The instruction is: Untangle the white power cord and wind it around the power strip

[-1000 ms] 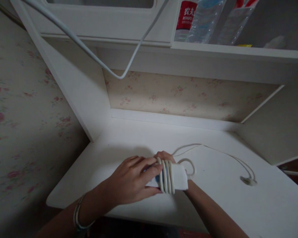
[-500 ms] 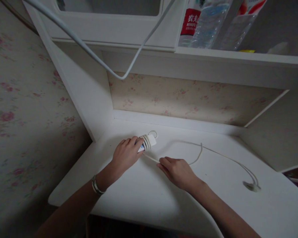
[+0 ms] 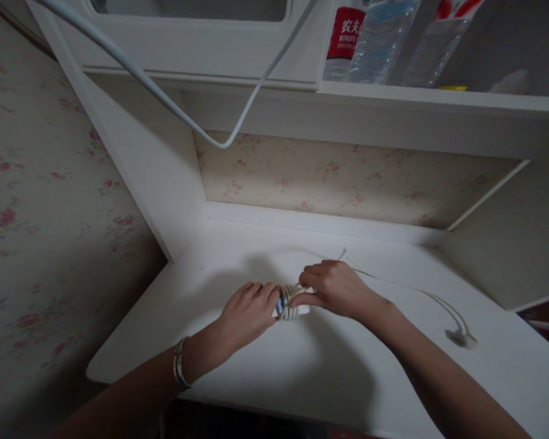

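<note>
My left hand is closed round one end of a small white block with a bit of blue on it; its exact kind is hard to make out. Several turns of cream cable are wound about its middle. My right hand pinches the cable at the block's far side, thumb and fingers touching the coils. From behind that hand the loose cable runs right across the white desk to a dark, blurred plug-like end. My fingers hide part of the block.
A thick white cable hangs in a V in front of the upper cabinet. Plastic bottles stand on the shelf at upper right. The white desk is bounded by a left side panel and a floral back wall.
Both hands have come together, with the block drawn right and nearer me. My right hand has moved up from below the block to its right end, bringing the cable over it.
</note>
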Tool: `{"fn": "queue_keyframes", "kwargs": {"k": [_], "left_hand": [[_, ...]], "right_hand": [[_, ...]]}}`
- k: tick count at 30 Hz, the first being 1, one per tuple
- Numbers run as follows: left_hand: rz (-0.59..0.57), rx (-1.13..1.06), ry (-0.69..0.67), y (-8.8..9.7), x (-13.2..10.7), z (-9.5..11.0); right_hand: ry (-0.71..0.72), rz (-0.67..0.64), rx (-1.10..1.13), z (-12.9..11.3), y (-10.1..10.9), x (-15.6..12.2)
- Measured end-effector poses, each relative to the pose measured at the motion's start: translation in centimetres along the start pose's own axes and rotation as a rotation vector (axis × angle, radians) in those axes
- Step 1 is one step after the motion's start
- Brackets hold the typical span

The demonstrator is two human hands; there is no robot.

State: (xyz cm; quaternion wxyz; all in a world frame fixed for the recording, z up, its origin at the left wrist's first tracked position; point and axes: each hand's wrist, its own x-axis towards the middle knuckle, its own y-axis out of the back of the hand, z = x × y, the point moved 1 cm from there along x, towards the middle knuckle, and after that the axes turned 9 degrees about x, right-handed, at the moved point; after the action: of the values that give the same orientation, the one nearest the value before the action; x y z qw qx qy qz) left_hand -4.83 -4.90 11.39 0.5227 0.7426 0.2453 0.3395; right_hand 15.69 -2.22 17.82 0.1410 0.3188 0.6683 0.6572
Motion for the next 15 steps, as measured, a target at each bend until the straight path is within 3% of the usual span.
{"fn": "queue_keyframes", "kwargs": {"k": [4, 8, 11, 15], "left_hand": [[0.047, -0.069, -0.183, 2.0, -0.9, 0.9], [0.185, -0.189, -0.264, 4.2, -1.4, 0.8], [0.305, -0.277, -0.220, 5.2, -1.3, 0.1], [0.427, -0.342, -0.087, 5.6, -0.6, -0.9]], "right_hand": [[-0.040, 0.015, 0.264, 2.9, -0.2, 0.5], [-0.232, 0.109, 0.697, 4.0, -2.2, 0.4], [-0.376, 0.154, 0.941, 4.0, -4.7, -0.1], [-0.347, 0.153, 0.882, 3.0, -8.0, -1.0]]}}
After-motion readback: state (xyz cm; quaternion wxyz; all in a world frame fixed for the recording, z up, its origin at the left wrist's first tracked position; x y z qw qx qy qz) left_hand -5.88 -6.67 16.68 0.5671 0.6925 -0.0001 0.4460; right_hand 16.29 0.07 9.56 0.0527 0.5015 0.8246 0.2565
